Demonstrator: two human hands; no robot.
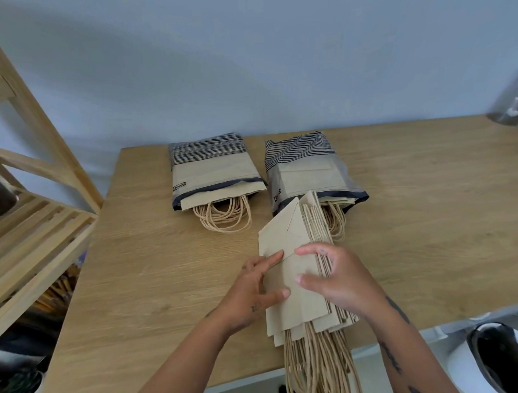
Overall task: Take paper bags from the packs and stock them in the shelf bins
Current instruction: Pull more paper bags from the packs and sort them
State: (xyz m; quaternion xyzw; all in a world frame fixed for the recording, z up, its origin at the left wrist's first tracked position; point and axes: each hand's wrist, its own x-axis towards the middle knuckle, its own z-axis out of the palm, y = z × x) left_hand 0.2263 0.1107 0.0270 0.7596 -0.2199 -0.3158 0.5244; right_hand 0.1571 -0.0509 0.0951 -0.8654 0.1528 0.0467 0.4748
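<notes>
A stack of flat brown paper bags (286,233) lies on the wooden table (155,290), its twine handles (318,363) hanging over the near edge. My left hand (253,288) grips the stack's left side, thumb on top. My right hand (338,279) holds the right side, fingers pressed on the fanned edges. Two striped plastic packs sit behind. The left pack (212,168) has bags and handles sticking out of its open end. The right pack (307,167) is also open, and the far end of the held stack lies next to its mouth.
A wooden slatted shelf (30,230) stands at the left, beside the table's edge, with dark items on it. A grey object (511,99) sits at the far right corner of the table. A white and black object (499,361) is at the lower right, below the table.
</notes>
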